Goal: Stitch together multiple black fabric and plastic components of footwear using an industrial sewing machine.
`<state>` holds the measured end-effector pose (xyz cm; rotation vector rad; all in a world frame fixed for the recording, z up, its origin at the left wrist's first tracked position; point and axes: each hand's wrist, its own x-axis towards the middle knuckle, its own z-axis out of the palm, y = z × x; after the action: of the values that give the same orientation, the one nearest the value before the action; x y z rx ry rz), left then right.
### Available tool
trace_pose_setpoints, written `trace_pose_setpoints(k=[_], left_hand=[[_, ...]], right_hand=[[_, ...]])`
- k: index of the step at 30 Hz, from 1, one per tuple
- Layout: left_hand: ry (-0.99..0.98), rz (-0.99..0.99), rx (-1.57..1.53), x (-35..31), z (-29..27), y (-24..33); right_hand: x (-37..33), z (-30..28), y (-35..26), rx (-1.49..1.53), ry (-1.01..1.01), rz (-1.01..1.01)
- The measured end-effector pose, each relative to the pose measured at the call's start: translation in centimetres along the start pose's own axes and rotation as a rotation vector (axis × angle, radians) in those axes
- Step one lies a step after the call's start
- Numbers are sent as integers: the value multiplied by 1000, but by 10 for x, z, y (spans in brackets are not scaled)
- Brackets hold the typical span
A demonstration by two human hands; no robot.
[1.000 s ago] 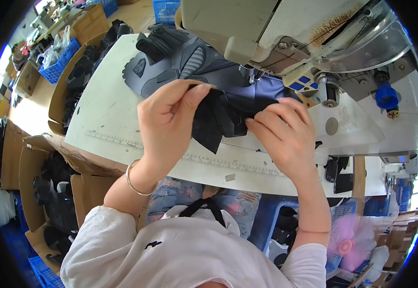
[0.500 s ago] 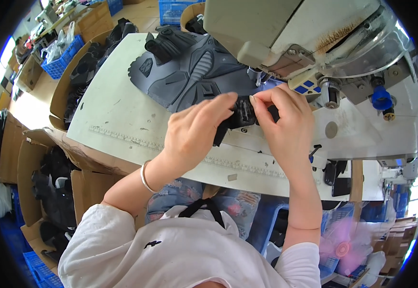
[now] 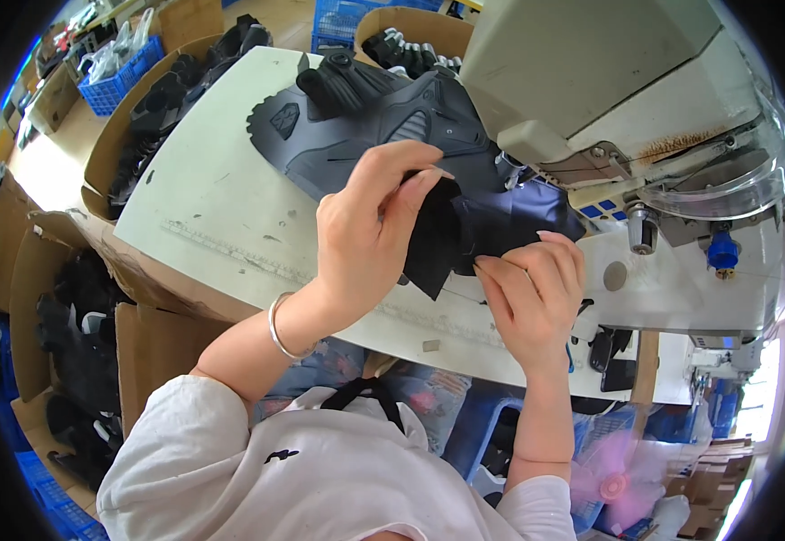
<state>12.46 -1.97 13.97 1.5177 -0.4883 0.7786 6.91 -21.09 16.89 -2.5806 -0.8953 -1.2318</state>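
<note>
A dark grey moulded boot upper (image 3: pixel 320 144) lies on the white sewing table, reaching under the sewing machine's head. From its near side a black fabric flap (image 3: pixel 435 239) hangs toward me. My left hand (image 3: pixel 365 216) is closed, with thumb and forefinger pinching the flap's upper edge. To the right, my right hand (image 3: pixel 537 293) pinches the lower edge of the dark lining (image 3: pixel 510 216) between thumb and fingers. Its other fingers curl loosely. The sewing machine (image 3: pixel 591 81) stands just beyond the right hand; its needle is hidden from me.
Cardboard boxes of dark shoe parts (image 3: pixel 86 343) stand left of the table, and another box (image 3: pixel 415 41) is behind it. A phone (image 3: pixel 618 374) lies at the table's right edge. Below it are a blue crate (image 3: pixel 478 433) and a pink fan (image 3: pixel 613 487).
My hands have moved apart, the right one lower and nearer me. The black flap has spread out between them, and more dark lining shows. The view has shifted a little.
</note>
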Motion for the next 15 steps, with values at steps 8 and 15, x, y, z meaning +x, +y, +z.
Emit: trace_pose_setpoints(k=[8, 15], left_hand=[[-117, 311, 120, -7, 1, 6], [-33, 237, 118, -7, 4, 2]], right_hand=[[-2, 3, 12, 154, -17, 5], [2, -8, 14, 275, -283, 127]])
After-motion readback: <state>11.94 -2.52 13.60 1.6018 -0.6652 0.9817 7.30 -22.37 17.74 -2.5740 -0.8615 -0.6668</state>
